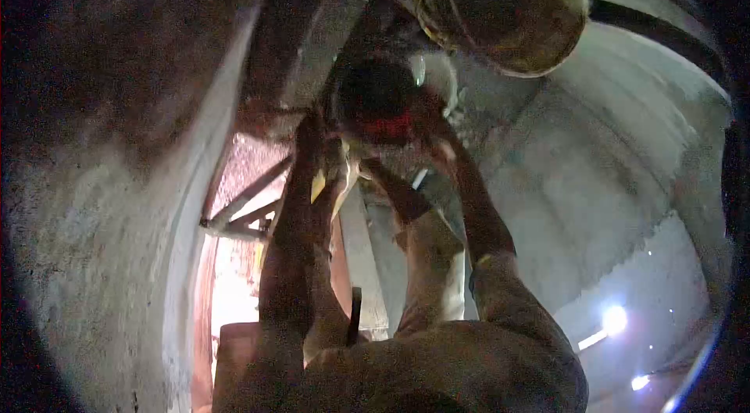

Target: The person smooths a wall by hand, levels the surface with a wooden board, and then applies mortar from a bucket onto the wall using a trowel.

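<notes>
Both my arms reach down and forward to a dark round vessel with a reddish patch low on its front. My left hand is at the vessel's left side, its fingers lost in shadow. At the right side, my right hand overlaps the vessel's edge; I cannot tell whether its fingers grip it. A pale curved rim shows just behind that hand. My bare feet and lower legs stand between my arms, below the vessel.
A large bucket with dirty contents and a pale object inside stands at upper right. A rough wall rises on the left. Beside it, a metal frame crosses a bright opening. Grey floor spreads to the right.
</notes>
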A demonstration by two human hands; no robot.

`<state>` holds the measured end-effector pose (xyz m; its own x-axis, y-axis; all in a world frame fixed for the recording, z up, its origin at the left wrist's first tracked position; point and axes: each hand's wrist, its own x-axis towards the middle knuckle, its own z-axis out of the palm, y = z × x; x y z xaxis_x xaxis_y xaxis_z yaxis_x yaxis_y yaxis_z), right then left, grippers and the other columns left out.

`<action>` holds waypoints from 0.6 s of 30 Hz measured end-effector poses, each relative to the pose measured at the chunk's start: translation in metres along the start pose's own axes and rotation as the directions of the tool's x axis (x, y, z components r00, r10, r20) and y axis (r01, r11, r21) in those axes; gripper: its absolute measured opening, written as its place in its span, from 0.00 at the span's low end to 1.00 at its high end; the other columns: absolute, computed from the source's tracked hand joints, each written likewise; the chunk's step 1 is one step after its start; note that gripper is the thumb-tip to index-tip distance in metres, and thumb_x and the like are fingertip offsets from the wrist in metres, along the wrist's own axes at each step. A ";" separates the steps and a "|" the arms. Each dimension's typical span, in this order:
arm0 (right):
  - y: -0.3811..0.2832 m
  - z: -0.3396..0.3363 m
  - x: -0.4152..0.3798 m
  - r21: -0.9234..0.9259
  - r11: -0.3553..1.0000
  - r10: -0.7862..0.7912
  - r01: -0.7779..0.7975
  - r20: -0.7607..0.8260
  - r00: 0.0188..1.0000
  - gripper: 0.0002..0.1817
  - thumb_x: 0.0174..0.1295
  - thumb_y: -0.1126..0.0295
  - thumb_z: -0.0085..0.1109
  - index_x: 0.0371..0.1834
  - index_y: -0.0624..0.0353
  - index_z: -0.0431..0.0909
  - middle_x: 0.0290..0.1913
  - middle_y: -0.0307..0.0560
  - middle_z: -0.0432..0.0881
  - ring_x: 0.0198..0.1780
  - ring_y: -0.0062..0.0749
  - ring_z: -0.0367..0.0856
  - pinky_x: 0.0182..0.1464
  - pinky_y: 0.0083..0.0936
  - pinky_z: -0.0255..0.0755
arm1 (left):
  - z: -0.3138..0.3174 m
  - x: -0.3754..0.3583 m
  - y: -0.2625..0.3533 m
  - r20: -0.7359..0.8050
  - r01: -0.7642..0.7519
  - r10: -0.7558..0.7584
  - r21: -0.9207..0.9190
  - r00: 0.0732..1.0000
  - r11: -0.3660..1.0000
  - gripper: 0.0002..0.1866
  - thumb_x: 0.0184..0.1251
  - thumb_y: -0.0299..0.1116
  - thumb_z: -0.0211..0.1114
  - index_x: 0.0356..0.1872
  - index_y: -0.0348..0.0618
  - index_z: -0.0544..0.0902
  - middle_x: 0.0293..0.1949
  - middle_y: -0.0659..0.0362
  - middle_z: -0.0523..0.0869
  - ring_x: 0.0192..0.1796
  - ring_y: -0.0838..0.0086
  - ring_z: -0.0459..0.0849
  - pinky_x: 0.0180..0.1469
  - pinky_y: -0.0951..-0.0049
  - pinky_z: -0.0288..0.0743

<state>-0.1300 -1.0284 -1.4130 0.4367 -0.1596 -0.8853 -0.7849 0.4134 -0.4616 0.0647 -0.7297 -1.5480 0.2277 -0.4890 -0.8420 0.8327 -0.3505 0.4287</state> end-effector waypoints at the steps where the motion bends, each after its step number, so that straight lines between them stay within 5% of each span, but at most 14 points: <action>1: 0.037 -0.014 0.021 -0.288 0.943 -0.180 0.165 -0.027 0.983 0.27 0.76 0.54 0.47 0.69 0.61 0.66 0.49 0.61 0.81 0.46 0.46 0.83 0.50 0.41 0.79 | 0.014 -0.003 0.015 0.019 -0.305 0.343 0.506 0.939 0.807 0.33 0.56 0.39 0.74 0.61 0.37 0.74 0.52 0.45 0.83 0.52 0.53 0.83 0.55 0.58 0.77; 2: 0.014 -0.005 -0.011 -0.649 0.665 -0.442 0.370 0.057 0.895 0.27 0.76 0.55 0.46 0.70 0.61 0.66 0.50 0.63 0.80 0.47 0.50 0.83 0.52 0.44 0.78 | 0.020 -0.018 0.022 0.095 -0.384 0.458 0.706 0.884 0.595 0.38 0.52 0.38 0.78 0.64 0.36 0.71 0.54 0.42 0.82 0.52 0.48 0.83 0.54 0.56 0.78; 3: -0.011 0.005 -0.044 -0.896 0.231 -0.667 0.378 0.137 0.732 0.27 0.76 0.55 0.45 0.70 0.62 0.65 0.50 0.64 0.80 0.48 0.53 0.82 0.54 0.46 0.77 | 0.026 -0.032 0.029 0.168 -0.408 0.564 0.850 0.809 0.332 0.44 0.48 0.37 0.81 0.67 0.35 0.68 0.55 0.38 0.80 0.52 0.44 0.83 0.53 0.54 0.79; 4: -0.046 0.010 -0.068 -0.961 0.252 -0.537 0.117 -0.039 0.843 0.24 0.71 0.64 0.50 0.68 0.61 0.67 0.53 0.60 0.80 0.42 0.51 0.82 0.46 0.45 0.78 | 0.035 -0.039 0.047 0.212 -0.422 0.558 0.863 0.802 0.278 0.46 0.47 0.36 0.81 0.68 0.35 0.66 0.54 0.38 0.80 0.50 0.44 0.84 0.49 0.55 0.81; 6: -0.070 0.013 -0.063 -0.926 0.319 -0.331 -0.200 -0.307 0.892 0.21 0.66 0.72 0.54 0.63 0.59 0.71 0.45 0.56 0.84 0.36 0.46 0.83 0.36 0.44 0.78 | 0.035 -0.032 0.052 0.269 -0.449 0.550 0.866 0.791 0.221 0.48 0.47 0.36 0.81 0.70 0.34 0.64 0.53 0.38 0.81 0.48 0.45 0.85 0.46 0.55 0.83; 7: -0.063 0.010 -0.043 -0.929 0.307 -0.314 -0.208 -0.305 0.899 0.21 0.66 0.71 0.54 0.63 0.59 0.71 0.42 0.55 0.84 0.35 0.46 0.83 0.35 0.44 0.77 | 0.029 -0.024 0.043 0.112 -0.320 0.379 0.774 0.918 0.547 0.47 0.50 0.37 0.80 0.70 0.34 0.64 0.51 0.38 0.81 0.47 0.47 0.86 0.44 0.56 0.84; 9: -0.018 0.011 0.015 -0.952 0.296 -0.336 -0.074 -0.176 0.925 0.20 0.67 0.70 0.53 0.63 0.58 0.70 0.37 0.53 0.84 0.33 0.45 0.82 0.34 0.44 0.76 | 0.023 -0.017 0.041 -0.001 -0.121 0.153 0.605 0.988 0.787 0.45 0.54 0.38 0.78 0.71 0.33 0.63 0.50 0.39 0.81 0.45 0.49 0.87 0.43 0.57 0.85; 10: 0.004 0.016 0.029 -0.933 0.359 -0.349 -0.023 -0.158 0.924 0.20 0.68 0.70 0.53 0.63 0.58 0.70 0.34 0.52 0.83 0.32 0.45 0.82 0.33 0.44 0.75 | 0.025 -0.009 0.048 0.069 -0.200 0.272 0.848 0.960 0.491 0.43 0.58 0.41 0.75 0.70 0.34 0.64 0.49 0.39 0.81 0.44 0.51 0.87 0.45 0.57 0.85; 12: 0.011 0.029 0.003 -0.875 0.478 -0.363 0.080 -0.114 0.925 0.20 0.69 0.68 0.53 0.63 0.57 0.70 0.31 0.50 0.83 0.31 0.45 0.82 0.33 0.44 0.74 | 0.034 -0.036 0.036 0.155 -0.210 0.302 0.965 0.940 0.156 0.41 0.62 0.44 0.72 0.70 0.35 0.64 0.49 0.40 0.81 0.44 0.53 0.87 0.46 0.57 0.85; 13: 0.005 0.039 -0.020 -0.840 0.528 -0.376 0.123 -0.101 0.921 0.20 0.69 0.67 0.53 0.63 0.57 0.69 0.31 0.49 0.83 0.31 0.44 0.82 0.33 0.44 0.74 | 0.046 -0.037 0.052 -0.044 -0.107 0.193 0.703 0.980 0.703 0.38 0.66 0.47 0.68 0.70 0.37 0.65 0.49 0.42 0.81 0.43 0.56 0.86 0.46 0.58 0.85; 15: 0.000 0.033 -0.029 -0.994 0.102 -0.150 0.044 0.029 0.988 0.22 0.70 0.63 0.53 0.65 0.56 0.68 0.32 0.50 0.83 0.30 0.44 0.81 0.32 0.43 0.73 | 0.057 -0.032 0.075 -0.143 0.021 0.002 0.154 0.990 0.988 0.36 0.69 0.50 0.64 0.71 0.39 0.65 0.49 0.43 0.81 0.43 0.59 0.86 0.46 0.59 0.85; 16: 0.004 0.033 -0.036 -0.996 -0.054 -0.056 0.065 0.068 0.996 0.23 0.70 0.61 0.53 0.66 0.56 0.68 0.32 0.50 0.84 0.30 0.43 0.81 0.32 0.43 0.73 | 0.053 -0.035 0.077 -0.050 -0.035 0.075 0.560 0.996 0.828 0.35 0.72 0.51 0.61 0.71 0.39 0.66 0.51 0.45 0.81 0.47 0.61 0.85 0.49 0.60 0.84; 17: 0.019 0.014 -0.031 -0.993 -0.049 -0.153 0.105 0.112 0.982 0.22 0.63 0.59 0.59 0.57 0.56 0.73 0.32 0.52 0.83 0.33 0.47 0.83 0.32 0.47 0.74 | 0.044 -0.031 0.086 0.056 -0.103 0.108 0.861 0.993 0.499 0.34 0.75 0.52 0.57 0.72 0.40 0.66 0.54 0.47 0.81 0.51 0.63 0.84 0.52 0.61 0.83; 18: 0.032 0.005 -0.032 -0.990 -0.030 -0.236 0.140 0.143 0.961 0.21 0.56 0.56 0.65 0.49 0.57 0.79 0.32 0.55 0.83 0.35 0.50 0.85 0.32 0.50 0.75 | 0.036 -0.036 0.084 0.102 -0.121 0.078 0.949 0.992 0.290 0.33 0.76 0.52 0.55 0.72 0.40 0.66 0.55 0.48 0.81 0.52 0.64 0.83 0.54 0.61 0.82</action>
<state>-0.1667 -1.0051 -1.3993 0.6681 -0.1229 -0.7338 -0.3507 -0.9218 -0.1650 0.1083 -0.7704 -1.4703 0.2394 -0.5941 -0.7679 -0.2656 -0.8008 0.5368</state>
